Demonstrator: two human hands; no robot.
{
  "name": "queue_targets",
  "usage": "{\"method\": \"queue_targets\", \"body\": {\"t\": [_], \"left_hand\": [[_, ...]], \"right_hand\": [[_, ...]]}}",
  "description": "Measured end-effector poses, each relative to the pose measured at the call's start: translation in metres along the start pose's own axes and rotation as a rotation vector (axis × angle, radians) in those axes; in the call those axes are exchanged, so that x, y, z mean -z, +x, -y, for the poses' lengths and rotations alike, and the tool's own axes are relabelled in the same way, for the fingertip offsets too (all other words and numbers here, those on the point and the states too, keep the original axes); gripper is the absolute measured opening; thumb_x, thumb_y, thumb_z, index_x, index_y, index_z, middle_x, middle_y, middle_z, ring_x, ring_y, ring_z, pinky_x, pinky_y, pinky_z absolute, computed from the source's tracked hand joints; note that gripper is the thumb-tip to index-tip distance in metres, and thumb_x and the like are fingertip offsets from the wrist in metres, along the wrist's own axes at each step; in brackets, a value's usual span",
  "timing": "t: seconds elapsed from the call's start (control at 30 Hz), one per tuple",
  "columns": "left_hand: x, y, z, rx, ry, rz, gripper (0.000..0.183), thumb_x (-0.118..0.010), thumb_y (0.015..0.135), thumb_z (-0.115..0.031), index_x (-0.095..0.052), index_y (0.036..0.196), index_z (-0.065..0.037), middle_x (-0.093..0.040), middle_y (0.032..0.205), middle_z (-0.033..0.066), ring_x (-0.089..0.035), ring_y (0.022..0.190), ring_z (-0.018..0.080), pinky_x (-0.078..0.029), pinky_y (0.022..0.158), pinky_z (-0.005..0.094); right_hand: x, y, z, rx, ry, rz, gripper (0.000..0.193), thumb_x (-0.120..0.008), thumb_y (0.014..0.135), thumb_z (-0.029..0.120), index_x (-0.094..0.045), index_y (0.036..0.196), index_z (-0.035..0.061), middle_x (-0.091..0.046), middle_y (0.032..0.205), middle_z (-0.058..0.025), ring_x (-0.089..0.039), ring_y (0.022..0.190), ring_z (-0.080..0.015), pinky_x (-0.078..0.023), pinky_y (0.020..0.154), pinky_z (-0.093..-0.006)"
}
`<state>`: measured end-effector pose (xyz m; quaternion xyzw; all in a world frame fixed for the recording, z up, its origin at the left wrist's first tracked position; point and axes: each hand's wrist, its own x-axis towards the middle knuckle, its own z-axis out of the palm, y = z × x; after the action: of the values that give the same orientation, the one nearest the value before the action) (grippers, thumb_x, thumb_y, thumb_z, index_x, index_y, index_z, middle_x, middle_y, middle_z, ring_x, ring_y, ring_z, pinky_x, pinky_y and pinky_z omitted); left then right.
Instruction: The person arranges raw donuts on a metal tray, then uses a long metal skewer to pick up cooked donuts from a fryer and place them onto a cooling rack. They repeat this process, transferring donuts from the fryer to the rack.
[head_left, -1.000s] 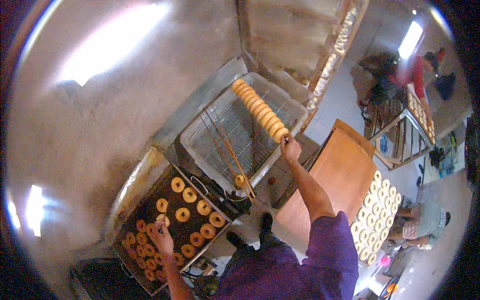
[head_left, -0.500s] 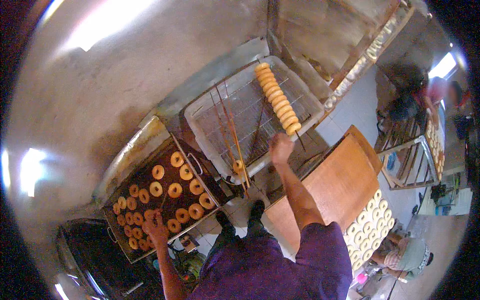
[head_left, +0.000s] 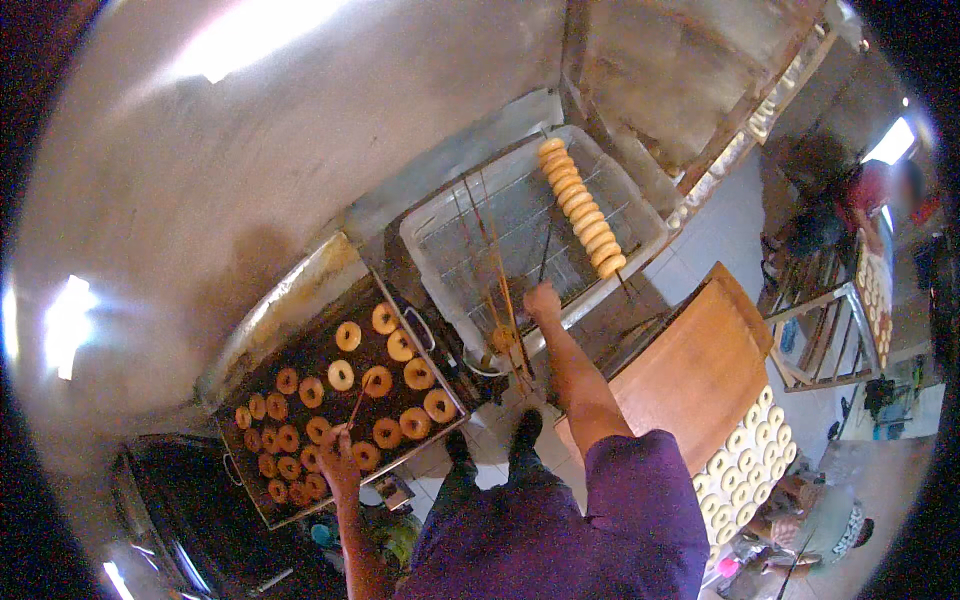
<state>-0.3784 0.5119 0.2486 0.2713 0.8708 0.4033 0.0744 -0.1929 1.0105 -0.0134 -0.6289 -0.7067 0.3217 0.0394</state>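
Over the frying pan (head_left: 447, 425) at the left, my left hand (head_left: 338, 462) is closed on a thin stick (head_left: 357, 402), its tip by a ring doughnut (head_left: 377, 381). Many doughnuts in the pan are golden to brown. My right hand (head_left: 542, 303) is closed at the lower end of a dark rod (head_left: 547, 245) at the near rim of a pale tray (head_left: 412, 240) with a wire rack. To the right of that hand, a row of golden doughnuts (head_left: 580, 208) is threaded on another rod. More long sticks (head_left: 490, 240) lean in the tray, a doughnut (head_left: 503, 338) near their lower ends.
A brown board (head_left: 690, 370) lies at my right, partly over pale raw dough rings (head_left: 740, 470). Farther right stands a metal frame rack (head_left: 825, 335). Two other people work on the right, one (head_left: 870, 205) at the back and one (head_left: 830, 520) nearer. A wall rises behind the pan.
My right hand has moved left, from the near end of the doughnut row to the dark rod's lower end. My left hand's stick now reaches toward a different doughnut. The view has shifted slightly.
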Motion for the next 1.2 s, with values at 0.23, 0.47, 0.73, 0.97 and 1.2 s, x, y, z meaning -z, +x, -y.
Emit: {"method": "queue_targets", "body": {"t": [0.23, 0.47, 0.73, 0.97, 1.2], "left_hand": [[-0.023, 0.048, 0.039, -0.073, -0.170, 0.156, 0.023, -0.058, 0.105, -0.016, -0.070, 0.111, 0.002, -0.075, 0.105, 0.0159, -0.070, 0.098, 0.0229, -0.052, 0.091, 0.0356], [-0.046, 0.055, 0.081, -0.080, 0.058, 0.584, 0.025, -0.062, 0.097, -0.020, -0.074, 0.114, -0.006, -0.077, 0.096, 0.0155, -0.074, 0.083, 0.0336, -0.057, 0.076, 0.0449], [-0.098, 0.037, 0.125, -0.466, 0.566, 0.900, 0.019, -0.061, 0.088, -0.016, -0.072, 0.096, -0.003, -0.074, 0.093, 0.0227, -0.072, 0.088, 0.0431, -0.057, 0.081, 0.0533], [-0.131, 0.064, 0.199, -0.608, 0.268, 0.554, 0.023, -0.066, 0.092, -0.026, -0.073, 0.095, -0.004, -0.073, 0.092, 0.0218, -0.072, 0.088, 0.0396, -0.058, 0.082, 0.0509], [-0.153, 0.091, 0.202, -0.515, 0.113, 0.651, 0.019, -0.065, 0.092, -0.022, -0.075, 0.088, -0.005, -0.075, 0.096, 0.0192, -0.071, 0.091, 0.0400, -0.055, 0.083, 0.0495]], "right_hand": [[-0.020, -0.077, -0.100, 0.085, 0.467, -0.135, 0.026, -0.057, 0.098, 0.027, -0.066, 0.109, 0.0058, -0.058, 0.072, -0.0077, -0.055, 0.054, -0.0190, -0.046, 0.048, -0.0383], [0.054, -0.451, -0.036, 0.095, 0.261, -0.242, 0.029, -0.055, 0.101, 0.017, -0.066, 0.122, -0.0005, -0.071, 0.110, -0.0259, -0.068, 0.105, -0.0387, -0.052, 0.092, -0.0442], [0.216, -0.574, 0.054, 0.238, -0.723, 0.011, 0.042, -0.065, 0.088, 0.018, -0.073, 0.128, 0.0309, -0.065, 0.081, -0.0108, -0.068, 0.070, -0.0307, -0.055, 0.058, -0.0444], [0.271, -0.514, 0.159, 0.725, -1.007, -0.056, 0.041, -0.067, 0.084, 0.013, -0.074, 0.123, 0.0225, -0.061, 0.083, -0.0091, -0.067, 0.072, -0.0301, -0.055, 0.061, -0.0433], [0.242, -0.478, 0.046, 0.481, -0.967, 0.068, 0.040, -0.064, 0.085, 0.014, -0.074, 0.123, 0.0259, -0.067, 0.084, -0.0107, -0.070, 0.077, -0.0327, -0.056, 0.064, -0.0458]]}}
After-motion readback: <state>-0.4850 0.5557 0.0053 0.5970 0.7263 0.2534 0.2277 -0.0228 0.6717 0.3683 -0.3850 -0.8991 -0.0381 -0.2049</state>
